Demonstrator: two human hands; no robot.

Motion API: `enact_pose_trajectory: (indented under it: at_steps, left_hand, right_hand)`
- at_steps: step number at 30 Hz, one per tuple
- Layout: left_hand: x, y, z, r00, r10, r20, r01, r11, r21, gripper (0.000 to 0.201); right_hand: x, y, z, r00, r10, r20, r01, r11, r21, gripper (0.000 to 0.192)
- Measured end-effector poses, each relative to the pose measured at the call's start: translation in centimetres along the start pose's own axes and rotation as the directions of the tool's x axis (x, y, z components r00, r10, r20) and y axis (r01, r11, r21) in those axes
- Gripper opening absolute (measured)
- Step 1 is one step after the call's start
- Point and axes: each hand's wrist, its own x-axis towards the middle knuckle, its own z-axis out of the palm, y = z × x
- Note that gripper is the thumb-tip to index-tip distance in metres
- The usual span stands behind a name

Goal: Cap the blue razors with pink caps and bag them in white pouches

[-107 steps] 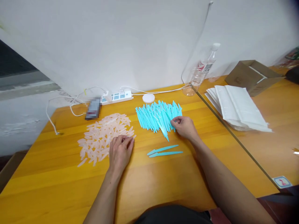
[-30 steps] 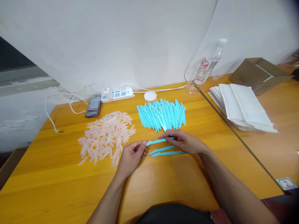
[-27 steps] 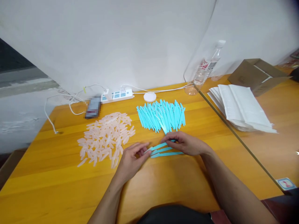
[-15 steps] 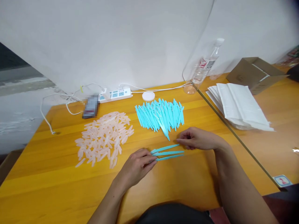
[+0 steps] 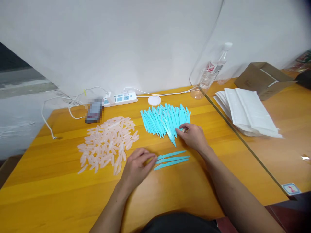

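Ahead of the right hand (image 5: pixel 194 137) lies the pile of turquoise plastic pieces (image 5: pixel 165 121); its fingertips rest on the pile's near edge, fingers loosely bent, and whether a piece is pinched cannot be told. Between the two hands lie three finished turquoise pieces (image 5: pixel 171 158), side by side. The left hand (image 5: pixel 137 166) rests half open, holding nothing, its fingertips just beside their left ends. Left of it spreads a heap of translucent pink caps (image 5: pixel 108 142).

Half a second earlier the right hand hovered just above the three pieces; it has since moved forward to the pile.

The wooden table (image 5: pixel 60 194) stands against a white wall (image 5: pixel 121 42). A power strip (image 5: pixel 120 98), a plastic bottle (image 5: pixel 210 76) and a cardboard box (image 5: pixel 263 79) sit beyond the hands.
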Motion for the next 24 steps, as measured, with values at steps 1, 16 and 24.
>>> enact_pose_trajectory:
  at_steps: [1, 16, 24]
  left_hand:
    - [0.2, -0.5, -0.5, 0.998, -0.034, -0.056, 0.035, 0.999, 0.031, 0.016]
    - [0.7, -4.1, -2.2, 0.974, -0.106, -0.198, 0.207, 0.767, 0.607, 0.028]
    - [1.1, -4.2, -1.9, 0.972, -0.049, -0.229, 0.184, 0.767, 0.615, 0.021]
  right_hand:
    - [0.1, -0.1, 0.2, 1.000, 0.016, -0.003, -0.016, 1.000, -0.009, 0.034]
    - [0.8, -1.0, 0.8, 0.998, 0.064, 0.006, -0.064, 0.996, 0.064, 0.032]
    - [-0.1, -0.6, -0.1, 0.991, 0.027, -0.133, 0.004, 0.974, 0.227, 0.032]
